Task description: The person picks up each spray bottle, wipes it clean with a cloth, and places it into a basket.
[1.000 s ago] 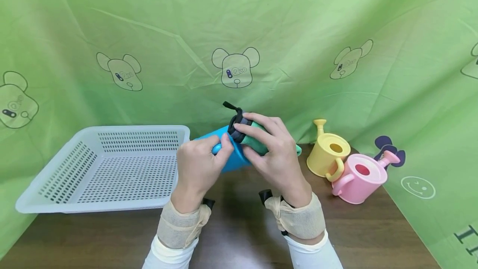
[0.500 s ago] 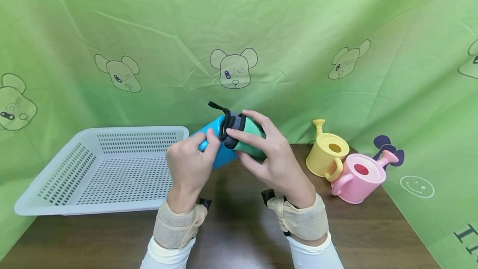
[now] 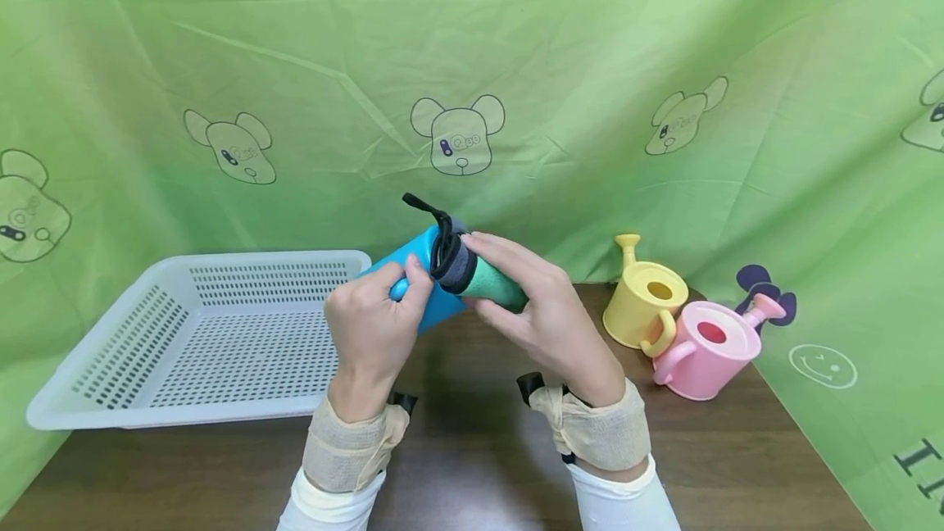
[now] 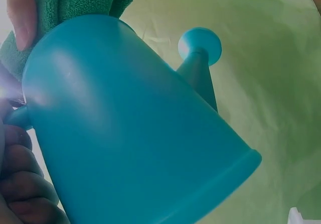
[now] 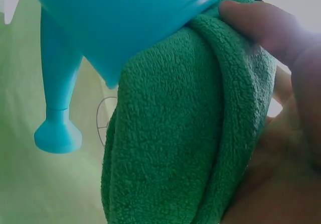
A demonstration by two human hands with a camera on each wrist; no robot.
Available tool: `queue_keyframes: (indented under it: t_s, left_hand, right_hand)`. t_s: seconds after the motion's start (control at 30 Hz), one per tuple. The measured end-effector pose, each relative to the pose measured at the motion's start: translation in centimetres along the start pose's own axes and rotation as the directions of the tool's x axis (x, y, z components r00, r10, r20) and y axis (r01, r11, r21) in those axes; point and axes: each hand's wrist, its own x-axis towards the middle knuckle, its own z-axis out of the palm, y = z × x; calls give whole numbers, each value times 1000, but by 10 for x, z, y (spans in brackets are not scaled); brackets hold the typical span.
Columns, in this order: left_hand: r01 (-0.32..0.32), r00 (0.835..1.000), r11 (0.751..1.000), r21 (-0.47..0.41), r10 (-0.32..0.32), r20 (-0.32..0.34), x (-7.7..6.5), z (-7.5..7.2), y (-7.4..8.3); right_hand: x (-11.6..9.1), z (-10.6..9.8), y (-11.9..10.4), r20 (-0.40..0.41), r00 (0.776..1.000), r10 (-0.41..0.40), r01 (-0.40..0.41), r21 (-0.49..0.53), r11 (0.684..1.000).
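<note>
My left hand (image 3: 372, 326) grips the handle of a blue watering can (image 3: 441, 311), held tilted above the table. In the left wrist view the can's smooth side (image 4: 125, 123) fills the middle, with its spout and round rose (image 4: 200, 45) behind. My right hand (image 3: 556, 318) holds a green terry cloth (image 3: 496, 285) between thumb and fingers, against the can's top end. A dark grey band (image 3: 459, 262) with black edging and a black hanging loop (image 3: 422, 203) finish the cloth's left end. Its thick folds (image 5: 170, 133) fill the right wrist view and hide part of the can's top.
A white perforated plastic basket (image 3: 184, 412) stands at the left of the brown wooden table (image 3: 472, 465). On the right, a yellow watering can (image 3: 630, 314) and a pink watering can (image 3: 704, 371) stand close together. A green printed curtain (image 3: 332, 187) hangs behind and at both sides.
Both hands, the blue can and the cloth have shifted left, mostly in the first half second. The right fingers have moved up along the cloth, baring more of its grey band and green body.
</note>
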Motion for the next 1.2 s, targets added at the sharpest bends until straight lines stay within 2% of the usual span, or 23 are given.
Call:
queue_keyframes:
  t_s: [0.33, 0.63, 0.9, 1.1, 1.2]
  left_hand:
    - [2, 1000, 1000, -10, -2, -8, 0, -1, 2]
    - [-25, 1000, 999, -27, 25, -7, 1, -2, 2]
    - [-29, 999, 999, -38, 28, -21, 1, -1, 2]
    - [-10, 999, 1000, 1, 10, -42, 2, -3, -2]
    - [17, 998, 1000, -17, -18, -55, 3, -5, -5]
  right_hand:
    - [1, 1, 4, -40, 998, -38, 40, 35, 999]
    - [-1, -4, 4, 35, 999, -26, 25, 24, 999]
    - [-2, -5, 7, 35, 998, -50, 47, 93, 995]
    - [-2, -6, 8, 51, 998, -43, 40, 61, 997]
    - [-2, -7, 10, 55, 998, -33, 31, 51, 998]
